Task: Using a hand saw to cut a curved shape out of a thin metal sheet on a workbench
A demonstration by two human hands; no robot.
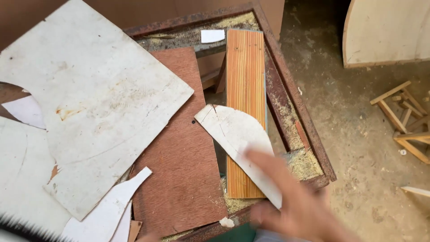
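Right hand [291, 201] blurred, grip pinching white curved offcut [237, 139] lying across orange plank [245, 80]; small white tag [212, 36] beyond.

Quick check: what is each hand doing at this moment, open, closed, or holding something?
Right hand: blurred, on the white curved offcut; grip cannot be told.
Left hand: not in view.
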